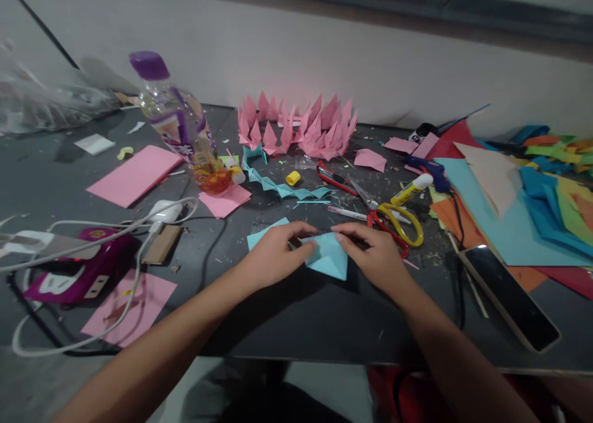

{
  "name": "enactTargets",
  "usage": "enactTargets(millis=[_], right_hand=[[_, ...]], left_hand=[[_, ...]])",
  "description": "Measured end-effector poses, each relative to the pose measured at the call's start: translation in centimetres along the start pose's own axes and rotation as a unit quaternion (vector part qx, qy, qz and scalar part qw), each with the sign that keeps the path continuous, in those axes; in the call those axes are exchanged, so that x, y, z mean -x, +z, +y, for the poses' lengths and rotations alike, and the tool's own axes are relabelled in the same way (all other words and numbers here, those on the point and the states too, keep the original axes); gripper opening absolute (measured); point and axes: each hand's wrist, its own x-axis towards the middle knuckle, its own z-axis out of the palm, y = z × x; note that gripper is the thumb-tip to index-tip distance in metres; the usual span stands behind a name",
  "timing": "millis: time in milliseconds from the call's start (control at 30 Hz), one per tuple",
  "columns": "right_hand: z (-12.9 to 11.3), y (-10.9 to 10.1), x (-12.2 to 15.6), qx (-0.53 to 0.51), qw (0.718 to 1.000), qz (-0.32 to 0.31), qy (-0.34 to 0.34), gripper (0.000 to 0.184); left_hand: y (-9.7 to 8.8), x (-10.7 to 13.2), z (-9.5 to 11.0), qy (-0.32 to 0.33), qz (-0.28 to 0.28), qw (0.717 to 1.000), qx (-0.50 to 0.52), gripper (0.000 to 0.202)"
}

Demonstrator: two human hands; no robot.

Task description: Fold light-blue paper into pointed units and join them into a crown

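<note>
Both hands are down on 1 blue paper piece (328,259) on the table (296,324). L hand (273,256) pinches its top-left corner and R hand (377,256) pinches the top-right edge w/ its fingertips, so the 2 hands almost meet over it. The piece lies btwn them, lower point toward the person. It looks part-folded: kite-ish shape, 1 crease showing, not yet like the finished spikes.

Progress, as a judgement:
- Pink spiked ring (296,129) stands well beyond both hands & looks complete.
- Teal chain (278,187) of linked folded units lies beyond the L hand. It's short vs the pink ring, so prob. most blue units are yet to be folded & joined.
- 2nd blue sheet (262,233) peeks out just past the L hand's fingers, unfolded as far as I can tell.

Scissors (401,222) lie just beyond the R hand, and a glue stick (411,190) a bit farther. Coloured sheets (509,219) are stacked well to the R hand's right.
</note>
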Motion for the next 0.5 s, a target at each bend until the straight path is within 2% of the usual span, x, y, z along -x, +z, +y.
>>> enactTargets(millis=[100, 233, 333, 400, 500], right_hand=[[0.06, 0.13, 0.05, -0.021, 0.998, -0.062, 0.015, 0.016], [0.19, 0.31, 0.0, -0.022, 0.993, -0.118, 0.022, 0.015], [0.12, 0.47, -0.08, 0.003, 0.988, -0.157, 0.013, 0.014], [0.04, 0.58, -0.08, 0.036, 0.984, -0.176, -0.008, 0.013], [0.16, 0.78, -0.02, 0.084, 0.98, -0.166, -0.077, 0.012]], left_hand=[[0.05, -0.02, -0.28, 0.009, 0.002, 0.999, -0.04, 0.017], [-0.12, -0.02, -0.5, -0.002, -0.051, 0.994, -0.095, 0.014], [-0.06, 0.06, -0.39, 0.005, -0.071, 0.982, -0.174, 0.013], [0.22, 0.13, -0.34, 0.01, -0.076, 0.971, -0.226, 0.012], [0.83, 0.19, -0.43, 0.001, -0.076, 0.961, -0.266, 0.011]])
